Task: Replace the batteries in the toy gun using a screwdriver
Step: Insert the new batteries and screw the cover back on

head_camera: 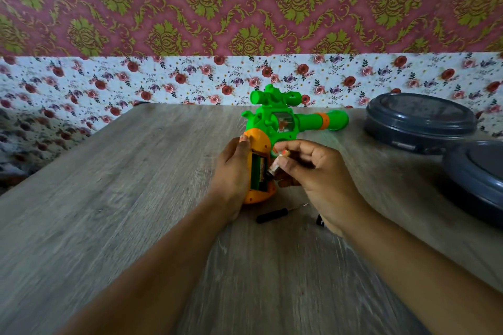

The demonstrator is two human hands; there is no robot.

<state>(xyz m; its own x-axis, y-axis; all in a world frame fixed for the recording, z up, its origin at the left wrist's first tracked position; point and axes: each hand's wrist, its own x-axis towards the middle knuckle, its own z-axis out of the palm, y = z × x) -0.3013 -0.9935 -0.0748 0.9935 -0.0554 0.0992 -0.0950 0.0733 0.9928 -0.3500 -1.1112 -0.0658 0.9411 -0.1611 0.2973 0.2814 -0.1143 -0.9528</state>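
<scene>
— Two hands on the job: the left hand [234,168] curls round the orange handle of the toy gun [275,128] and props it upright on the worktop [122,198], battery bay facing the person. The cover is already off.

— And the right hand [313,168]?

— It pinches a battery [275,164] between thumb and fingertips, tilted, its lower end right at the edge of the open compartment [258,171]. I judge it is either going in or coming out; the blur does not let me say which.

— Where's the screwdriver [273,215]?

— Lying flat on the worktop just behind the handle's base, between the two wrists, untouched. Something small and dark [319,220] lies near the right wrist, possibly another battery.

— What could go wrong?

— The battery is held at a slant, so it could jam against the bay wall or spring out if pushed crooked. Polarity is a risk too — I cannot read the markings. The gun stands on a narrow base, so a hard push might tip it if the left hand slackens. And the screwdriver could roll if a wrist nudges it.
</scene>
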